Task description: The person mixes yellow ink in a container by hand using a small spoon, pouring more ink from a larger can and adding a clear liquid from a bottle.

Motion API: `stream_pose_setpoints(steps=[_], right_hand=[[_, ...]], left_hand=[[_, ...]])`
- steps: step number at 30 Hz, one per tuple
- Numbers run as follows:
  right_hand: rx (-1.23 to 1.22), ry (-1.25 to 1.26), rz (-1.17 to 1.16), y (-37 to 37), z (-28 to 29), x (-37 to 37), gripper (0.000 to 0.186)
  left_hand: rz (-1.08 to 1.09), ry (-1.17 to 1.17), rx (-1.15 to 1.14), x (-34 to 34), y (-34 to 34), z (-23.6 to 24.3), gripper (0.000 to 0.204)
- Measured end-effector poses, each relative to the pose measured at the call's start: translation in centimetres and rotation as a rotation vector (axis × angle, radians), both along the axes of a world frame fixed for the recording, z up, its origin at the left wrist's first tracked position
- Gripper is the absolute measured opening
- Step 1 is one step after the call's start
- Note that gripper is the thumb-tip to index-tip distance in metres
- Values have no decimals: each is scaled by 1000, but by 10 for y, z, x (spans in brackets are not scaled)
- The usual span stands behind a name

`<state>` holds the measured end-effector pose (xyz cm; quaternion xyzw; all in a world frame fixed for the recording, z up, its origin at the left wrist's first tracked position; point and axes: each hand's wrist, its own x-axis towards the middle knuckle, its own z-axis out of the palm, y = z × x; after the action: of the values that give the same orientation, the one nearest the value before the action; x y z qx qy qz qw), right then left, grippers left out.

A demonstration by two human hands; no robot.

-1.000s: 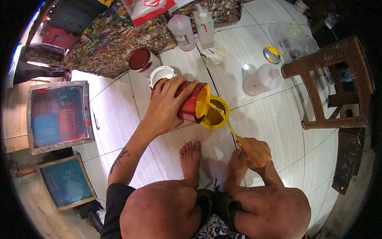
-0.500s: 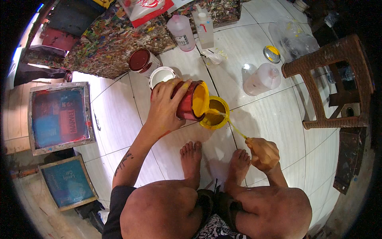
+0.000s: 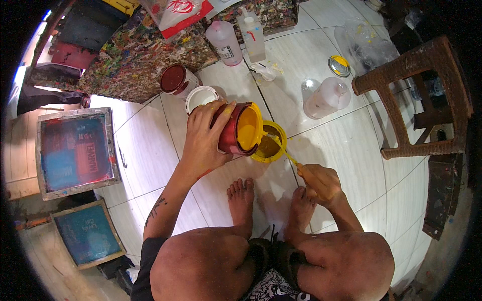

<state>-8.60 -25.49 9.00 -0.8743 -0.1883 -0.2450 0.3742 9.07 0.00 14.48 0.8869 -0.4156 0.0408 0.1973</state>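
Pale tiled floor [image 3: 346,165], dark joints; bare feet [image 3: 242,203] on it. Right hand [image 3: 321,183] closed round a yellow-coated stick [image 3: 288,155], far end in the mouth of a yellow tub [image 3: 284,136] ahead of the feet. Left hand [image 3: 203,135] grasping a red can [image 3: 231,135], tipped toward the tub. Two framed screens [image 3: 78,150] at left; brown stool [image 3: 424,150] right. Farther: paint-crusted panel [image 3: 145,65], two bottles [image 3: 224,42] near it.
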Motion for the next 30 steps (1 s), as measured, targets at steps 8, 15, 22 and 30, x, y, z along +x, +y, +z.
stream_pose_setpoints(steps=[8,15,22,30], right_hand=[[-54,-36,65,-1,5,-4,35],[-67,-1,-2,-7,8,0,34],[-49,-43,-37,-7,10,10,29],[-58,-38,-58,-10,14,17,28]], left_hand=[[113,-12,-73,-5,-10,-13,105],[197,211,-424,-6,3,-19,100],[190,340,-501,-7,6,-3,104],[237,476,-654,-13,11,1,100]])
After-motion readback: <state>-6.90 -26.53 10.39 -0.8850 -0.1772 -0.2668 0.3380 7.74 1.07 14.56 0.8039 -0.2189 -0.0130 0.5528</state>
